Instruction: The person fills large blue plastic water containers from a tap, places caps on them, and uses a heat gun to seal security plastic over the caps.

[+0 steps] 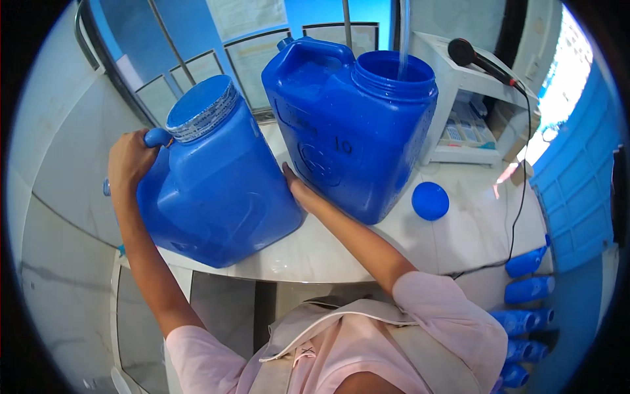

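A blue plastic water jug (216,190) stands tilted near the counter's front left, its wide mouth closed by a blue screw cap (203,105) with a printed band round it. My left hand (131,161) is closed round the jug's handle, just beside the cap. My right hand (300,190) lies against the jug's right side with its thumb up; its other fingers are mostly hidden. Behind it, to the right, stands a second, darker blue jug (354,138), uncapped. A clear stream or tube (404,46) comes down into its open mouth.
A round blue cap (430,201) lies on the white counter (472,230). A heat gun or dryer-like black tool (482,62) rests on a white shelf unit (459,152), its cord trailing over the counter. Several blue containers (528,289) stand low at the right.
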Available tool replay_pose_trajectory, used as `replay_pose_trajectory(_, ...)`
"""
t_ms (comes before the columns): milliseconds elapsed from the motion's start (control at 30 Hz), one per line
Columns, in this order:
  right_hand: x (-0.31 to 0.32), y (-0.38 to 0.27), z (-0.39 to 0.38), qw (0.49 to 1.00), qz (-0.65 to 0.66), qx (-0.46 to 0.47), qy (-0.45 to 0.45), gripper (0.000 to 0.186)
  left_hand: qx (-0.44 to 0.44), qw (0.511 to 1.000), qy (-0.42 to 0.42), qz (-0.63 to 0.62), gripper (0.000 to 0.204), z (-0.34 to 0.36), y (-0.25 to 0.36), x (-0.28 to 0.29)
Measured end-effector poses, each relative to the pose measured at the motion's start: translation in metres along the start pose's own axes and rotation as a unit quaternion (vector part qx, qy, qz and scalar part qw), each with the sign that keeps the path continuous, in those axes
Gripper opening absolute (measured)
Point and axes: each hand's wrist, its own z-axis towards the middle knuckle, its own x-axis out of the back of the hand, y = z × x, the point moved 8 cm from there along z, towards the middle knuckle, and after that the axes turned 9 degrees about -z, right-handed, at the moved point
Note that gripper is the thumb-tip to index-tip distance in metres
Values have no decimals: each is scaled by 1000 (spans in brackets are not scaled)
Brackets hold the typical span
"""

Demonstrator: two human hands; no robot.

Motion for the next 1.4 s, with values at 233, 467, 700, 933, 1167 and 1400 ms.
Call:
replay_pose_trajectory(233,-37,1,-32,992,90,-49,72,55,-99,994,5,-40,24,-4,-37,-1)
replay_pose_trajectory(467,-84,34,-133,974,156,-2,164,60,-317,904,-192,-215,21,-16,-41,-2)
replay_pose_trajectory(700,-116,64,-217,958,75,-50,272,74,-324,917,-99,-211,40,-19,-82,-13)
replay_pose_trajectory(933,-108,106,-268,935,184,21,302,70,-334,909,-242,-63,48,-136,19,75)
replay_pose_trajectory(1167,-89,126,-401,853,331,110,388,49,-375,649,-660,51,47,-242,105,80)
replay_pose_trajectory(1400,-84,208,-526,786,406,150,441,45,-244,609,-749,95,37,-398,184,92)
